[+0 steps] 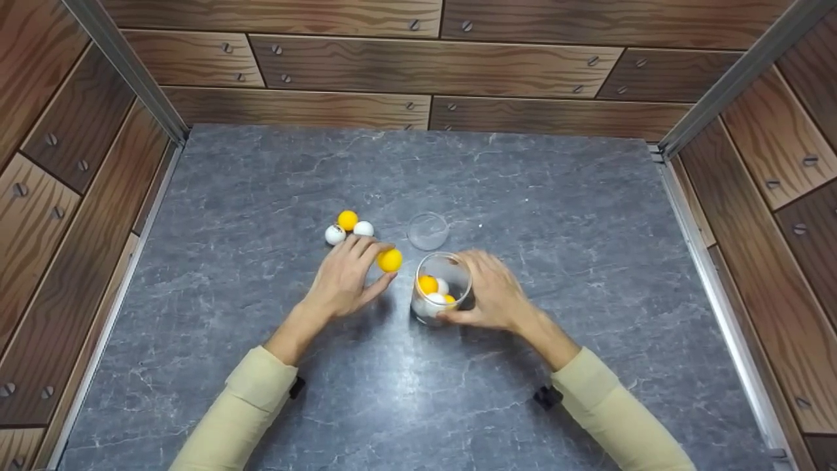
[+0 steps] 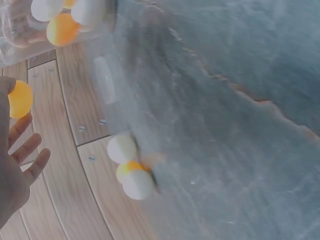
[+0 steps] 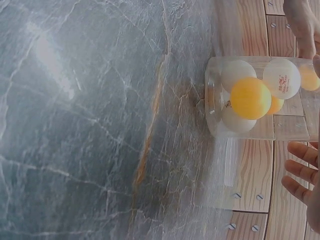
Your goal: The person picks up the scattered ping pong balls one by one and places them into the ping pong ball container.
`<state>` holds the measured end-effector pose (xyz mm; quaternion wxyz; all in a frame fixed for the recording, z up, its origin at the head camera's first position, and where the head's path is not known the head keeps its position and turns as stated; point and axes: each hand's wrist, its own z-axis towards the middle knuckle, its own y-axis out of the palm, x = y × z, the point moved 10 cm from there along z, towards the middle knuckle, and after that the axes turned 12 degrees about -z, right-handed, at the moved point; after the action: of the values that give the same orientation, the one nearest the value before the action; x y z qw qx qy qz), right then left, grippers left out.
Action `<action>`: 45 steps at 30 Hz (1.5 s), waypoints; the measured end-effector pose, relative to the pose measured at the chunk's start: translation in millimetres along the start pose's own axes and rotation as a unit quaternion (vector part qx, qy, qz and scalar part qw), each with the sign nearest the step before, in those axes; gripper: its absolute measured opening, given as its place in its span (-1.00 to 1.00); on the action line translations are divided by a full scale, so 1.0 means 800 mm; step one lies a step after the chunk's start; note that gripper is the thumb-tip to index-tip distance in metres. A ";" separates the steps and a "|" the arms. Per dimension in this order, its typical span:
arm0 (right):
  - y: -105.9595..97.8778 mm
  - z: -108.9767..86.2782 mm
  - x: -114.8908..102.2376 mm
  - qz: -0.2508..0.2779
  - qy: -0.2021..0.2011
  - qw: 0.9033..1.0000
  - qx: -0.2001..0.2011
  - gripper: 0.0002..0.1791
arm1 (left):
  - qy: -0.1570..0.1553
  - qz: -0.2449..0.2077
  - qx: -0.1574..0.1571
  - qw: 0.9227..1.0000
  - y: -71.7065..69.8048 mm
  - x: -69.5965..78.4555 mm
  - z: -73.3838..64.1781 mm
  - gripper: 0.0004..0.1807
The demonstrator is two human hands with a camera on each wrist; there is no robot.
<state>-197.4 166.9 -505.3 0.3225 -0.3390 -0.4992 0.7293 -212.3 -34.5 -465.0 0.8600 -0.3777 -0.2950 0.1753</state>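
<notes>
The left hand (image 1: 350, 280) pinches an orange ball (image 1: 390, 260), the right hand (image 1: 495, 291) wraps wide round a jar (image 1: 454, 267), and only the right wrist view shows a white ball (image 3: 282, 79) with red print.

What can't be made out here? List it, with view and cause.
Head: print on the leftmost white ping-pong ball, too small to read.
Left wrist: the loose orange ping-pong ball, partly behind a white one.
Right wrist: the clear jar's mouth and part of the right hand, beyond the right edge.
</notes>
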 end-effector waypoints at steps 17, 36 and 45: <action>-0.003 -0.001 0.000 -0.004 -0.016 1.000 0.016 0.13 | 0.019 -0.037 0.025 0.999 -0.012 0.031 0.032 -0.56; -0.003 -0.001 0.000 -0.010 -0.018 0.999 0.025 0.11 | 0.037 -0.070 0.009 0.997 0.006 0.058 0.042 -0.55; -0.003 0.000 -0.002 -0.005 -0.018 1.000 0.023 0.09 | 0.047 -0.080 0.003 0.996 0.020 0.066 0.045 -0.55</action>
<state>-196.1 166.4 -503.1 0.3250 -0.3160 -0.4895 0.7449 -196.0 23.1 -437.6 0.8854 -0.3580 -0.2828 0.0894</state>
